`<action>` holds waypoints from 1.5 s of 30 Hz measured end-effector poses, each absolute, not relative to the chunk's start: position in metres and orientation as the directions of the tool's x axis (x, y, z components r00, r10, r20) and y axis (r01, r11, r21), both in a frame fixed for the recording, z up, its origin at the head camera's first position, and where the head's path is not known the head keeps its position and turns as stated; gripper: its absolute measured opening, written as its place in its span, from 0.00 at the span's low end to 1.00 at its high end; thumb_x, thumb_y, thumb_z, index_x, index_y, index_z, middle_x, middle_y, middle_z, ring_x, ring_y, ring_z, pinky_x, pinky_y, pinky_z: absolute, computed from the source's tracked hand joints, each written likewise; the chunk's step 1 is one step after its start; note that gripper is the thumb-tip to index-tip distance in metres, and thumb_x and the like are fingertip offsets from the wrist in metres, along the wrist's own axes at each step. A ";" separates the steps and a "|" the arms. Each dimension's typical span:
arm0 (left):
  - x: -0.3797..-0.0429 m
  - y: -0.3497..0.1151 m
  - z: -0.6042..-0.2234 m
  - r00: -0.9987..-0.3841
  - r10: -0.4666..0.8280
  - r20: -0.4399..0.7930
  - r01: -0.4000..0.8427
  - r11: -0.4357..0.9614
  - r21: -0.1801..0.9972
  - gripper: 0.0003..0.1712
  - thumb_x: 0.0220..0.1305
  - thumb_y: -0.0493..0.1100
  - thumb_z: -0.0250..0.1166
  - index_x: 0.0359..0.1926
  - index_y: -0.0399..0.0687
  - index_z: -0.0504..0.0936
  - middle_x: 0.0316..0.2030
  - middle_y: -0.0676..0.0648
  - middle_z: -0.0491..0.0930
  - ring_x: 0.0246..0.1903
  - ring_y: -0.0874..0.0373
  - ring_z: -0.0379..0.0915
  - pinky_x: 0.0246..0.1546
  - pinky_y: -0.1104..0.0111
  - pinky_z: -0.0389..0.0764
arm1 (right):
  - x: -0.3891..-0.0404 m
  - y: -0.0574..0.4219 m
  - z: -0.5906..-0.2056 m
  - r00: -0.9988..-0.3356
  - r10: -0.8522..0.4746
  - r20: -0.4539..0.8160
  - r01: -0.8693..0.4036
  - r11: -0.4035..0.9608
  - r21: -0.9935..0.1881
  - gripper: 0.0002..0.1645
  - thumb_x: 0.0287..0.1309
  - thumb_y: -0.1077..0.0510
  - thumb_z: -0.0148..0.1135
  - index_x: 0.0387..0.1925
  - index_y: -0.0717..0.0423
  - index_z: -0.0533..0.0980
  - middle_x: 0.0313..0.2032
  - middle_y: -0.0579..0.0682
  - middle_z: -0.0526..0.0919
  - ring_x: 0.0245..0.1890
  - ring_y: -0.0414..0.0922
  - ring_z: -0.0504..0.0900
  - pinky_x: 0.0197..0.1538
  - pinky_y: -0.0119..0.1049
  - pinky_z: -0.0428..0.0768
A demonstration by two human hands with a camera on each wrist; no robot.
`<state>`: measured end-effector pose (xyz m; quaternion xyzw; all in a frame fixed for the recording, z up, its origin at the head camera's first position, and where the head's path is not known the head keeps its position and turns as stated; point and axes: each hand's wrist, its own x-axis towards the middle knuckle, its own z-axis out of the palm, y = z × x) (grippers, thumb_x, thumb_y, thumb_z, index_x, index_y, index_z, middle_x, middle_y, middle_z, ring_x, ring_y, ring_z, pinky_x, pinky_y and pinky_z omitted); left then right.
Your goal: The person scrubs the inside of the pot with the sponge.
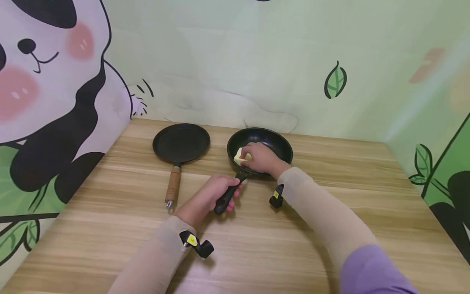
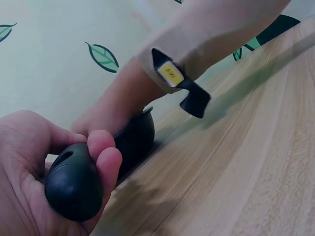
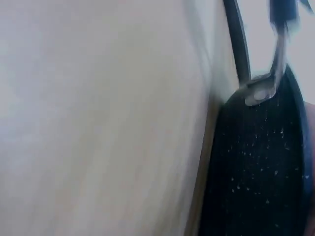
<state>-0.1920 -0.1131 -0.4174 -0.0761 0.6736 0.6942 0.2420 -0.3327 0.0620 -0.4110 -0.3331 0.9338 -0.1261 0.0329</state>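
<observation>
A deep black frying pan stands near the back of the table, its outer wall speckled with white in the right wrist view. My left hand grips its black handle, fingers curled underneath and thumb along the top; the rounded handle end faces the left wrist camera. Reaching over the pan's near rim, my right hand pinches a pale yellow sponge-like piece at the left inside of the pan. Only a sliver of that hand shows in the right wrist view.
Left of the pan lies a flat black griddle pan with a wooden handle pointing toward me. Both stand on a wood-grain table. Behind them rises a pale green wall with painted leaves and a panda.
</observation>
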 end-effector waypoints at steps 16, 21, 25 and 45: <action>-0.193 -0.118 -0.417 -0.875 0.211 -0.435 -0.438 0.035 0.898 0.19 0.74 0.44 0.55 0.50 0.30 0.78 0.21 0.49 0.72 0.10 0.59 0.68 0.11 0.69 0.73 | -0.348 0.091 -0.416 -0.869 -0.493 0.046 -0.490 0.842 -0.225 0.13 0.63 0.48 0.68 0.45 0.49 0.84 0.53 0.52 0.83 0.54 0.53 0.80 0.59 0.49 0.75; -0.192 -0.120 -0.415 -0.878 0.206 -0.432 -0.433 0.042 0.900 0.19 0.73 0.44 0.56 0.50 0.30 0.78 0.21 0.49 0.72 0.09 0.59 0.67 0.11 0.69 0.73 | -0.319 0.075 -0.408 -0.789 -0.613 0.041 -0.602 0.758 -0.252 0.12 0.60 0.46 0.72 0.40 0.47 0.86 0.50 0.48 0.85 0.52 0.48 0.82 0.57 0.47 0.77; -0.192 -0.123 -0.419 -0.877 0.209 -0.432 -0.428 0.066 0.901 0.19 0.74 0.45 0.55 0.50 0.31 0.78 0.22 0.49 0.72 0.10 0.59 0.68 0.12 0.69 0.72 | -0.315 0.076 -0.403 -0.773 -0.634 -0.010 -0.611 0.749 -0.255 0.12 0.60 0.46 0.72 0.42 0.45 0.85 0.54 0.49 0.84 0.55 0.49 0.81 0.59 0.48 0.77; -0.192 -0.119 -0.418 -0.884 0.194 -0.426 -0.420 0.071 0.905 0.18 0.73 0.44 0.56 0.48 0.29 0.79 0.18 0.49 0.71 0.09 0.59 0.64 0.09 0.69 0.70 | -0.325 0.113 -0.403 -0.887 -0.461 0.020 -0.458 0.873 -0.170 0.14 0.60 0.45 0.70 0.42 0.47 0.84 0.51 0.54 0.84 0.48 0.53 0.82 0.50 0.50 0.79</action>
